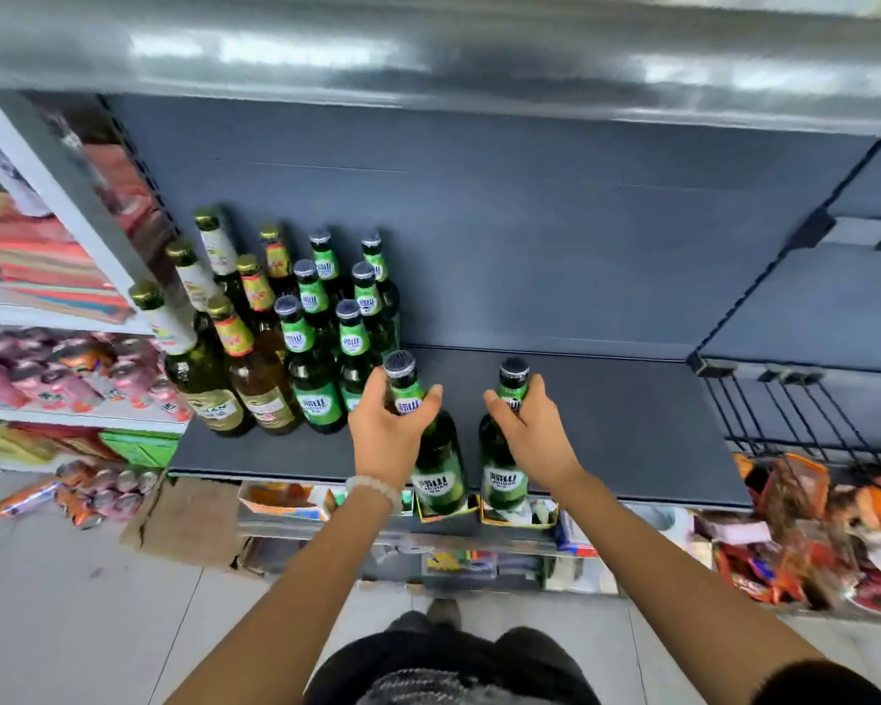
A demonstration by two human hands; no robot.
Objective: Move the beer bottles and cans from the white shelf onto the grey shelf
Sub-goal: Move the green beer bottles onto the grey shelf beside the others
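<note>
My left hand (388,429) grips the neck of a green beer bottle (438,465) with a green label. My right hand (532,432) grips the neck of a second green bottle (499,475). Both bottles hang at the front edge of the grey shelf (631,424), their bases level with or just below its lip. On the left part of that shelf stand several beer bottles: green ones (311,368) with dark caps and, left of them, gold-capped ones (202,368) with white or red neck labels.
A white shelf unit (47,318) at the left holds pink drink bottles and coloured packs. A black wire rack (804,414) hangs at the right. Snack packets and boxes crowd the lower shelves and the floor. A grey shelf board (428,58) overhangs above.
</note>
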